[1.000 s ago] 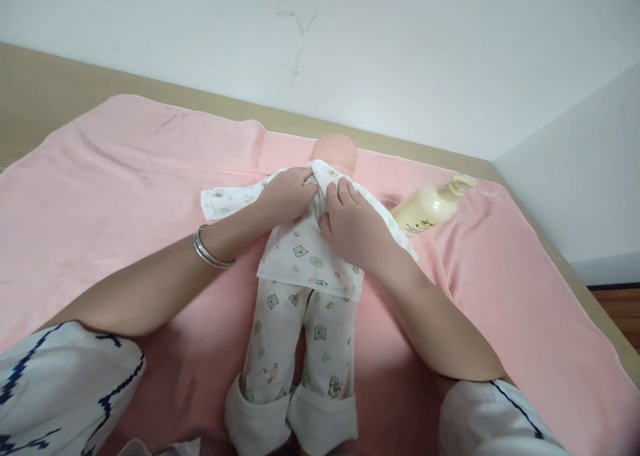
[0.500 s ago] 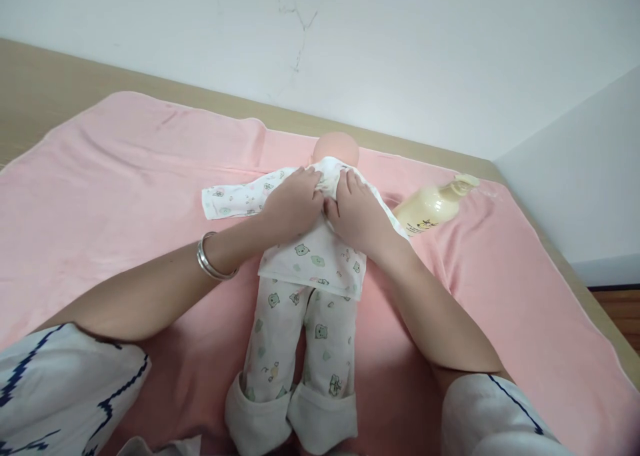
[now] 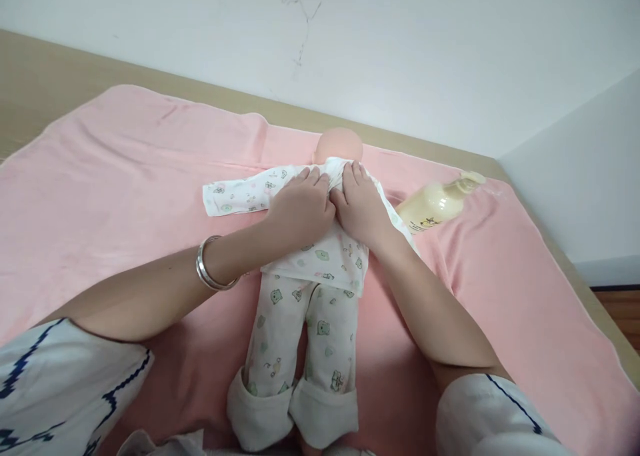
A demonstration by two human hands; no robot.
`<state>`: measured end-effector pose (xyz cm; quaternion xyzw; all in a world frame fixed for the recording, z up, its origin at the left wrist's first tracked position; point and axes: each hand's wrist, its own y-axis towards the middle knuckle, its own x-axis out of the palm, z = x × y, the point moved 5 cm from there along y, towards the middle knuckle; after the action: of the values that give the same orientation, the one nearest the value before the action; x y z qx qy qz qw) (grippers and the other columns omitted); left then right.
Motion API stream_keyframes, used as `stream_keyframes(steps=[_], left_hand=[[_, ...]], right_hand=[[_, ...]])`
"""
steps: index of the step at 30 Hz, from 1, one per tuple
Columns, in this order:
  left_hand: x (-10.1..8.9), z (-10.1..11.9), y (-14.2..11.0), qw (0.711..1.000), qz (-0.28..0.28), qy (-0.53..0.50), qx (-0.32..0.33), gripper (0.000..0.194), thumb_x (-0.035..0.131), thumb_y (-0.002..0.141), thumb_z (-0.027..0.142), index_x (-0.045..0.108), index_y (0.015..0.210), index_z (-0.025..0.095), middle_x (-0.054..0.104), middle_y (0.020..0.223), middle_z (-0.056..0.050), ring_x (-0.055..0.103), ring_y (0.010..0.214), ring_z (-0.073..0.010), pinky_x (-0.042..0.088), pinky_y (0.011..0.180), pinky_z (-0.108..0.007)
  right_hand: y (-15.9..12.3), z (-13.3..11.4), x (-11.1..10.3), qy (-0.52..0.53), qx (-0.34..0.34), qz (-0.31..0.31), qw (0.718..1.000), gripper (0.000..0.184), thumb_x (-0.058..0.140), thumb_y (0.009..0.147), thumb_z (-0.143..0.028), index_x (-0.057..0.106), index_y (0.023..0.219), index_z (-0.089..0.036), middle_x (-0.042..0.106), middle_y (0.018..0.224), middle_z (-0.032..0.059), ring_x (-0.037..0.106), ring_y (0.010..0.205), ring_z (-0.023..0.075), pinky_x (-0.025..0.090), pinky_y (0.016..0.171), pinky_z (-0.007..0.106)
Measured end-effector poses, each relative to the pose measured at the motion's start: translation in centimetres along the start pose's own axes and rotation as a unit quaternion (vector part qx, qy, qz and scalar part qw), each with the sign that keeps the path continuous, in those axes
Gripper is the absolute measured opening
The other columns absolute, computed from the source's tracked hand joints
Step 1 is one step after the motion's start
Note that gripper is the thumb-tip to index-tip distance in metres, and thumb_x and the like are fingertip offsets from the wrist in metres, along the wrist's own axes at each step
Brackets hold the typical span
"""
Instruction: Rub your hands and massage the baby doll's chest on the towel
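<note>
A baby doll (image 3: 340,144) lies on a pink blanket (image 3: 125,143), its head pointing away from me. It wears a white printed baby shirt (image 3: 325,263) and matching baby pants (image 3: 285,336) with turned-up cuffs. My left hand (image 3: 303,206) is closed on the shirt near the neckline, its fingers bent over the cloth. Close beside it, almost touching, my right hand (image 3: 363,203) grips the shirt's upper part, thumb toward the left hand. Both hands hide the middle of the shirt. One sleeve stretches out flat to the left.
A pale yellow pump bottle (image 3: 435,206) lies tilted on the blanket to the right of the doll. Behind the blanket runs a wooden table edge (image 3: 200,96) against a white wall (image 3: 425,63). Some whitish cloth (image 3: 170,443) shows at the bottom edge.
My left hand has moved slightly right, closer to the right hand, and flattened over the shirt. My right hand has shifted a little right and up along the neckline.
</note>
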<state>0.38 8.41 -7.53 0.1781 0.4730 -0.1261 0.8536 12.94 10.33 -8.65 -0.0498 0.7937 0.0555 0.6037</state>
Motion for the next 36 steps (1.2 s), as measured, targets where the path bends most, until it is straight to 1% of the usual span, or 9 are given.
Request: stream_keyframes(steps=[6, 10, 15, 18, 24, 26, 29, 32, 36], left_hand=[[0.3, -3.4, 2.4, 0.998, 0.013, -0.044, -0.045, 0.023, 0.038, 0.099, 0.019, 0.060, 0.094, 0.021, 0.070, 0.100, -0.009, 0.066, 0.105, -0.0276, 0.054, 0.101, -0.046], [1.2, -4.4, 3.2, 0.998, 0.055, -0.034, -0.023, 0.026, 0.034, 0.100, 0.020, 0.060, 0.095, 0.021, 0.071, 0.105, -0.013, 0.065, 0.105, -0.0289, 0.053, 0.103, -0.047], [2.1, -4.3, 2.8, 0.995, 0.090, -0.023, -0.026, 0.033, 0.031, 0.102, 0.024, 0.063, 0.107, 0.018, 0.072, 0.117, -0.015, 0.063, 0.116, -0.0298, 0.048, 0.112, -0.047], [2.2, -4.2, 2.8, 0.995, 0.098, -0.025, -0.027, 0.034, 0.032, 0.103, 0.024, 0.064, 0.112, 0.019, 0.073, 0.119, -0.014, 0.063, 0.118, -0.0292, 0.048, 0.113, -0.048], [1.3, -2.7, 1.7, 0.996, 0.036, 0.079, 0.009, 0.044, 0.030, 0.105, 0.024, 0.063, 0.130, 0.009, 0.067, 0.139, -0.025, 0.061, 0.134, -0.0379, 0.043, 0.120, -0.058], [1.0, -1.8, 0.7, 0.992, 0.018, 0.124, 0.025, 0.049, 0.031, 0.105, 0.024, 0.059, 0.139, 0.003, 0.062, 0.148, -0.029, 0.057, 0.141, -0.0409, 0.041, 0.122, -0.060], [0.9, -0.8, -0.2, 0.986, 0.012, 0.158, 0.043, 0.052, 0.033, 0.104, 0.020, 0.054, 0.146, -0.002, 0.056, 0.156, -0.031, 0.052, 0.149, -0.0401, 0.039, 0.125, -0.059], [0.8, -1.1, 0.3, 0.988, 0.018, 0.148, 0.051, 0.047, 0.034, 0.104, 0.020, 0.062, 0.137, 0.003, 0.064, 0.148, -0.027, 0.057, 0.144, -0.0368, 0.043, 0.123, -0.055], [0.6, -3.4, 2.6, 0.998, -0.009, 0.056, 0.020, 0.034, 0.035, 0.101, 0.019, 0.068, 0.105, 0.016, 0.075, 0.110, -0.016, 0.072, 0.109, -0.0313, 0.057, 0.100, -0.047]], right_hand=[[-3.5, -2.6, -0.3, -0.088, -0.062, -0.014, 0.994, 0.072, 0.033, 0.106, -0.035, 0.027, 0.166, 0.004, 0.022, 0.176, 0.0312, 0.022, 0.167, 0.0438, 0.026, 0.134, 0.065], [-4.6, -3.7, -0.3, -0.091, -0.074, -0.025, 0.993, 0.071, 0.037, 0.105, -0.032, 0.029, 0.166, 0.003, 0.020, 0.178, 0.0281, 0.018, 0.168, 0.0461, 0.024, 0.135, 0.063], [-1.5, -1.7, 0.0, -0.003, -0.019, -0.005, 1.000, 0.070, 0.032, 0.104, -0.032, 0.031, 0.167, 0.000, 0.023, 0.179, 0.0225, 0.019, 0.169, 0.0375, 0.021, 0.138, 0.059], [-0.4, -0.7, 0.4, 0.013, 0.018, 0.019, 1.000, 0.072, 0.034, 0.103, -0.035, 0.030, 0.167, -0.001, 0.021, 0.180, 0.0224, 0.019, 0.169, 0.0389, 0.020, 0.137, 0.060], [-0.6, -0.8, 0.0, 0.014, 0.012, 0.015, 1.000, 0.072, 0.037, 0.103, -0.033, 0.030, 0.167, 0.000, 0.022, 0.179, 0.0235, 0.020, 0.169, 0.0397, 0.020, 0.137, 0.059], [-0.4, -0.5, -0.3, 0.023, 0.000, 0.004, 1.000, 0.070, 0.040, 0.103, -0.033, 0.034, 0.166, -0.002, 0.023, 0.179, 0.0236, 0.021, 0.168, 0.0397, 0.022, 0.137, 0.058], [0.1, -0.1, -0.7, 0.035, -0.017, 0.016, 0.999, 0.062, 0.039, 0.105, -0.033, 0.045, 0.161, -0.007, 0.029, 0.177, 0.0226, 0.027, 0.167, 0.0387, 0.027, 0.135, 0.059], [-0.3, -0.5, -0.7, -0.007, -0.014, 0.014, 1.000, 0.062, 0.035, 0.108, -0.029, 0.040, 0.163, -0.002, 0.030, 0.176, 0.0261, 0.028, 0.166, 0.0396, 0.027, 0.135, 0.060], [-3.0, -3.2, -0.4, -0.081, -0.041, -0.014, 0.996, 0.065, 0.034, 0.109, -0.027, 0.031, 0.166, 0.004, 0.026, 0.176, 0.0309, 0.024, 0.166, 0.0438, 0.025, 0.135, 0.060]])
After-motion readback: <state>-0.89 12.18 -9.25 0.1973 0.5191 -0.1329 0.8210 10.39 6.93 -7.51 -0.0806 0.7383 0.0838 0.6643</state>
